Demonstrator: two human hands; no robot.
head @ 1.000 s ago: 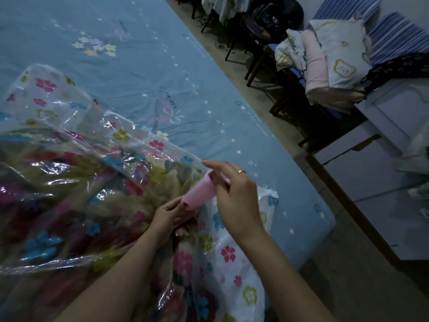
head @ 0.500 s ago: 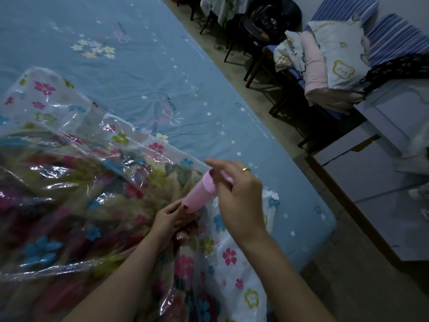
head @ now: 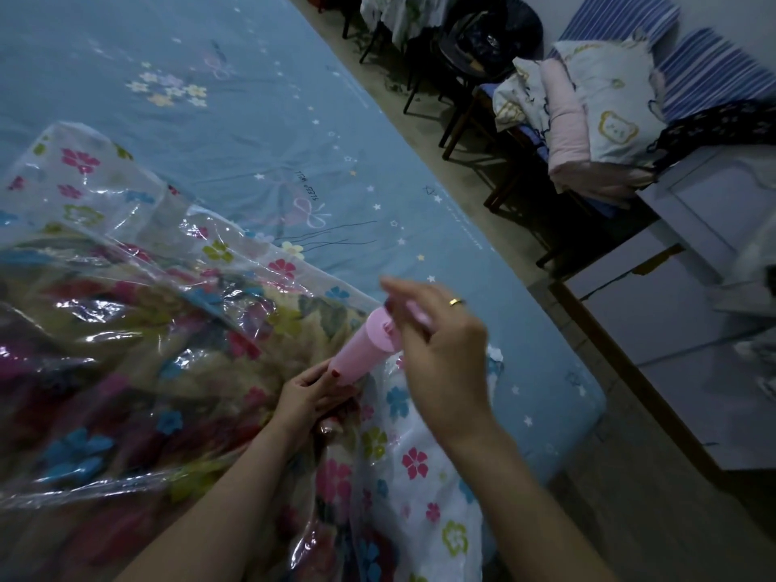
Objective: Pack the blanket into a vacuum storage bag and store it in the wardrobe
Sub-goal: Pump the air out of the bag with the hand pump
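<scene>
Now, pump: a pink pump [head: 364,348] stands tilted on the bag [head: 138,329], its base under the left hand [head: 313,392] and its top up toward the right hand [head: 436,350].
Left hand: fingers curl round the pump's base, pressing it down onto the bag; likely this keeps the nozzle seated on the valve, which is hidden beneath the hand.
Right hand: above and just right of the pump top, fingers loosely bent round a pink handle [head: 413,315] that is blurred; it seems to pinch the handle, drawn up out of the barrel.
Why so: one hand anchors and the other works the plunger, a fair way to draw air out without the pump slipping off.
Blanket: inside the clear flowered bag, left of both hands, lying on the bed [head: 252,119]; its dark floral cloth shows through the plastic.
Bag: puffy and wrinkled left of the hands, so by the look of it much air remains.
Change: half a second ago the right hand sat close on the pump's top; it has since risen and its fingers have spread wider, with the handle pulled out. The left hand has kept its grip at the base.
Beyond: far right of the right hand, folded bedding [head: 596,115] is heaped on a chair [head: 470,119].
Wardrobe: cannot tell which piece of furniture it is.
</scene>
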